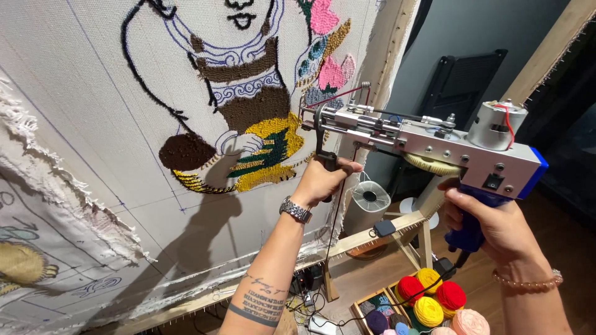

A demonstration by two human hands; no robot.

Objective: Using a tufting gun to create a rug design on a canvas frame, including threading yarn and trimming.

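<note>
Silver metal with a blue grip, the tufting gun (428, 146) is held level just in front of the stretched cloth (93, 124), its needle end close to the yellow tufted patch (273, 155). The left hand (323, 180) has its fingers wrapped around the black front handle; the right hand (490, 226) has its fingers closed around the blue rear grip. Below, balls of red and yellow yarn (428, 298) sit in a wooden box on the floor.
</note>
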